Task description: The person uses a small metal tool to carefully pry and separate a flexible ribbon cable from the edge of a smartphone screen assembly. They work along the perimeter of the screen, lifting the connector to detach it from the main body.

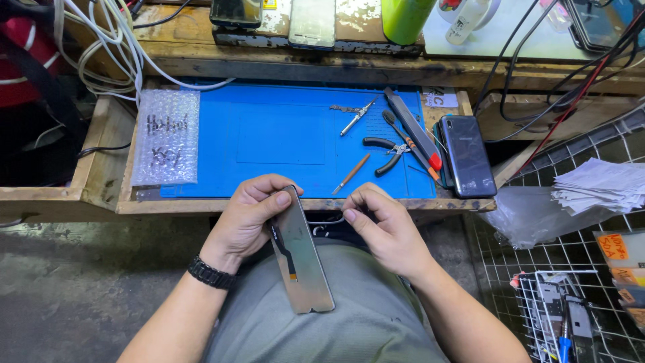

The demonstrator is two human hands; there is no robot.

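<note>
My left hand (247, 216) grips the top edge of a flat phone screen panel (301, 259), held over my lap with its grey metal back and a dark flex cable facing up. My right hand (383, 218) is beside the panel's upper right. Its fingertips are pinched together on something small and thin near the panel's top edge; I cannot tell what it is. A black watch sits on my left wrist.
A blue work mat (269, 138) covers the wooden tray ahead. On it lie tweezers (356, 115), black-handled pliers (386, 151), a wooden-handled pick (351, 173) and a flat pry tool (413, 128). A dark phone (467, 156) and a bubble-wrap bag (166, 138) flank the mat. Wire baskets stand at right.
</note>
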